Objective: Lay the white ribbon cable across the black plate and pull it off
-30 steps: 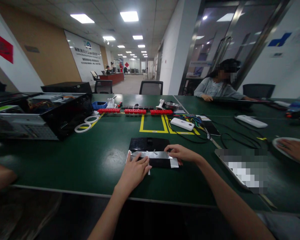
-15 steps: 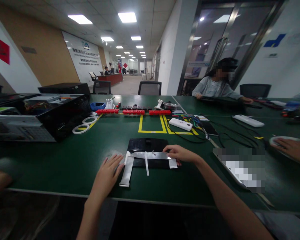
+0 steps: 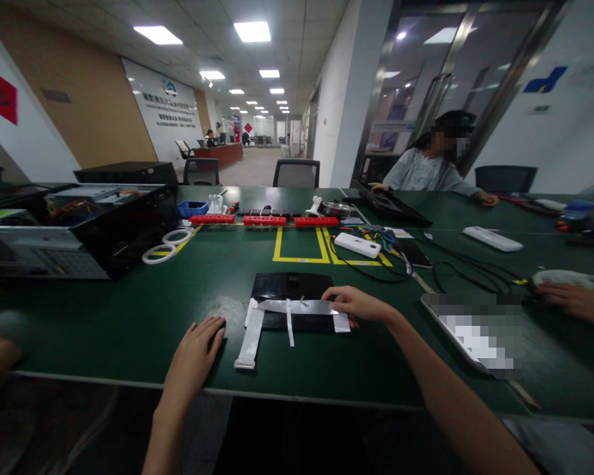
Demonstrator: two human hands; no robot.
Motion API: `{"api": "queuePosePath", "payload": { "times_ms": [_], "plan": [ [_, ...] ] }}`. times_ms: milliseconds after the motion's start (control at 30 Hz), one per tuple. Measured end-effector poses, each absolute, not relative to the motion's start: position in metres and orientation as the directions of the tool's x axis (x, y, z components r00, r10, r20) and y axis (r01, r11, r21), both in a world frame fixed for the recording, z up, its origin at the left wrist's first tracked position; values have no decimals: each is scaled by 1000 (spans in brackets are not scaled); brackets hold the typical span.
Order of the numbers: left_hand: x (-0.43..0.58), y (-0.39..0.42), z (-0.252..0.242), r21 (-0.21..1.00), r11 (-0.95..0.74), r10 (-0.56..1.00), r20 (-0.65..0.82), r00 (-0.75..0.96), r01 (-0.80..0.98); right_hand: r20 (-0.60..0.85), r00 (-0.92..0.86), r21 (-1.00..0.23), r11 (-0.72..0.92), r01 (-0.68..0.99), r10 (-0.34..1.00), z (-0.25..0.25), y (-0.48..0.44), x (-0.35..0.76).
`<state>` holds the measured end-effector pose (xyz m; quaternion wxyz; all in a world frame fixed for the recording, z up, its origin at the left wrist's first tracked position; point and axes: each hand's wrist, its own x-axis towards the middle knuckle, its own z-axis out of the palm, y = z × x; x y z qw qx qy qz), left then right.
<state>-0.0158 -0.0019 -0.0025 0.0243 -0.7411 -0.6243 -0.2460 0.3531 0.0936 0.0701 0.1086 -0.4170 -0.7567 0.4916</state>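
Observation:
A flat black panel [image 3: 290,287] lies on the green table [image 3: 129,316] in front of me. A silver strip [image 3: 297,307] runs across its near edge, with a flat white ribbon cable [image 3: 250,340] hanging off its left end and a thin white strip [image 3: 290,326] near the middle. My right hand [image 3: 356,303] rests on the right end of the silver strip, fingers curled down on it. My left hand [image 3: 195,353] lies flat on the table left of the ribbon cable, fingers stretched out, holding nothing.
An open black computer case [image 3: 79,227] stands at the left, with white rings [image 3: 161,253] beside it. Red blocks [image 3: 264,220], yellow tape lines [image 3: 299,257], a white device [image 3: 359,245] and cables lie further back. A tablet [image 3: 475,330] sits at the right. Other people's hands appear at both edges; a person sits across the table.
My left hand came off the silver strip and slid left and toward me onto the bare table. The ribbon cable now lies uncovered. My right hand stayed put.

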Motion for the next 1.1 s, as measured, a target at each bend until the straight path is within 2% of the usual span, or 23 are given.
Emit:
{"api": "queuePosePath", "payload": {
  "times_ms": [533,800,867,967,1100],
  "plan": [
    [-16,-3,-3,265,-214,919,381,101,940,-228,-631,-843,174,510,742,72,93,353],
    [-15,-4,0,272,-211,920,379,97,939,-102,-597,-903,179,392,795,82,90,352],
    [-15,-4,0,276,-213,918,385,95,937,-17,-515,-924,183,337,857,84,91,354],
    [-15,-4,-2,279,-219,914,395,96,935,164,-270,-937,235,257,949,86,97,362],
    [-16,-4,-2,280,-218,914,395,95,935,347,146,-925,312,218,927,85,108,381]
  ]
}}
